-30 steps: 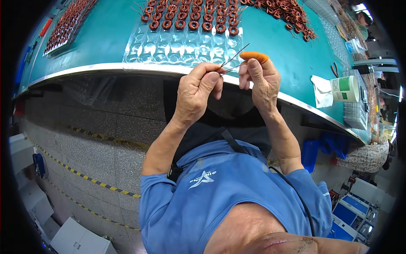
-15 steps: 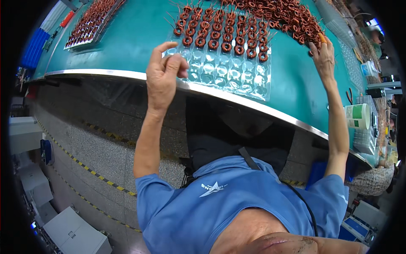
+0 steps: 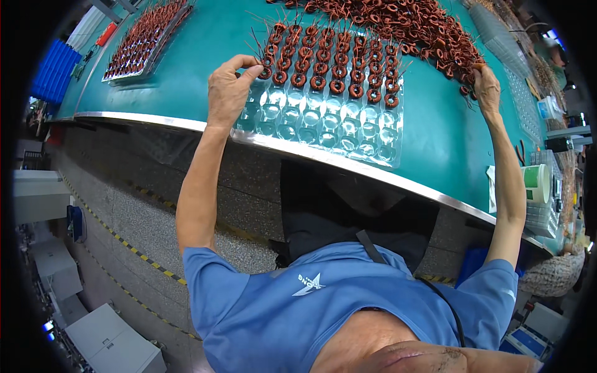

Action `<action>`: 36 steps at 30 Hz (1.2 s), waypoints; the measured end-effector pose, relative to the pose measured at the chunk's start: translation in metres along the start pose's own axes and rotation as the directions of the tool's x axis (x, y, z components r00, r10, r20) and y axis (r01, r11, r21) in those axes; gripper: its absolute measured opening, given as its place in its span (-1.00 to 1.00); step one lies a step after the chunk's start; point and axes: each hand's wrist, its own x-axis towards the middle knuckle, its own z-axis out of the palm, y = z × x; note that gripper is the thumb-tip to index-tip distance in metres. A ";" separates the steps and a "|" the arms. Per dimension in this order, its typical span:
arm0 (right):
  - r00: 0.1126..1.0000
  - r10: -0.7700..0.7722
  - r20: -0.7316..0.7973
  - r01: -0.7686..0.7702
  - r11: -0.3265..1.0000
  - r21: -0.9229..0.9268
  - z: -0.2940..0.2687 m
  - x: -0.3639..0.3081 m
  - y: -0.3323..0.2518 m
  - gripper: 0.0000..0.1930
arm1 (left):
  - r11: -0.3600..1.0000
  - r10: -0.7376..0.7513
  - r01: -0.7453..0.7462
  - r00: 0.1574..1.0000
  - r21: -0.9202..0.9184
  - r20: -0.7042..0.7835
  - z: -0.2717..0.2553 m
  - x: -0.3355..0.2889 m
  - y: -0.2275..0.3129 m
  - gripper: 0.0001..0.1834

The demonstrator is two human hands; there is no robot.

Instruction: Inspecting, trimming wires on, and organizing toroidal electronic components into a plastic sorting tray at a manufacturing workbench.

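A clear plastic blister tray (image 3: 289, 132) lies on the green table, its far pockets filled with rows of copper-wound toroidal coils (image 3: 318, 82) whose wire leads stick up. At the tray's left edge, my left hand (image 3: 229, 90) pinches the nearest toroidal coil (image 3: 265, 73) of the leftmost row between thumb and forefinger. My right hand (image 3: 488, 90) is at the right end of a large heap of loose coils (image 3: 429, 31), its fingers closed together; what they hold is hidden. Beside its fingertips, a few coils (image 3: 466, 91) lie at the heap's edge.
Another tray of coils (image 3: 146, 46) stands at the far left of the table (image 3: 158, 93). To the right are stacked clear trays (image 3: 497, 37), a white and green tub (image 3: 536, 183) and pliers (image 3: 520, 151). A metal edge (image 3: 298, 149) runs along the table's near side.
My left hand has moved from above the pockets to the leftmost row, its fingers now pinched on a coil. My right hand stays at the heap, its fingers drawn together. The whole view has shifted slightly.
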 end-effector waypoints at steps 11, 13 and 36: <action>0.948 0.159 0.276 -0.187 0.979 0.080 0.002 -0.003 -0.019 -0.65 | 0.975 0.023 -0.051 0.991 0.218 0.130 -0.003 0.003 0.007 -0.73; 0.966 0.103 0.239 -0.119 0.991 0.056 -0.005 -0.012 -0.012 -0.72 | 0.935 0.127 -0.135 0.991 0.327 0.047 0.006 0.003 0.006 -0.67; 0.938 0.115 0.326 -0.098 0.993 -0.068 -0.021 -0.060 -0.015 -0.58 | 0.930 0.336 -0.349 0.934 0.117 0.117 -0.003 -0.061 0.085 -0.72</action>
